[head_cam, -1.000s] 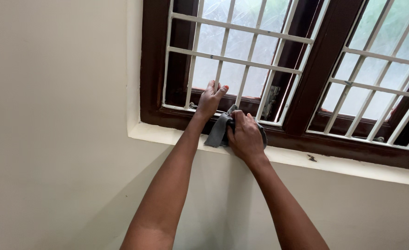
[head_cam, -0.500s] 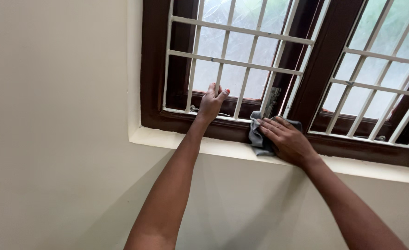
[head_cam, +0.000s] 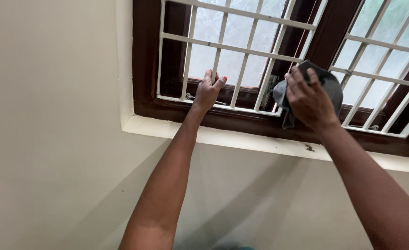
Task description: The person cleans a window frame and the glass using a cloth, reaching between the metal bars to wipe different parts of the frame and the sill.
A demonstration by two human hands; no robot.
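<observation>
A grey cloth [head_cam: 327, 81] is sitting bunched under the right hand [head_cam: 310, 99], at about two o'clock from the middle of the view. The hand is pressing it against the dark brown wooden post [head_cam: 327, 34] that is dividing the two halves of the window. The right hand's fingers [head_cam: 297, 81] are spreading apart and lying flat over the cloth, pinning it to the wood, while a loose corner is hanging down at six o'clock from the hand, just above the lower window frame [head_cam: 241, 122].

The left hand [head_cam: 207, 91] is reaching up at about twelve o'clock from the centre. Its fingers are closing around one upright white bar of the window grille [head_cam: 232, 47], with the thumb resting against the bar's right side.

Both bare forearms are stretching upward from the bottom edge of the view. Frosted glass is showing behind the grille. A pale painted sill [head_cam: 241, 141] is running beneath the frame, and a cream wall [head_cam: 51, 139] is filling the space from six to nine o'clock.
</observation>
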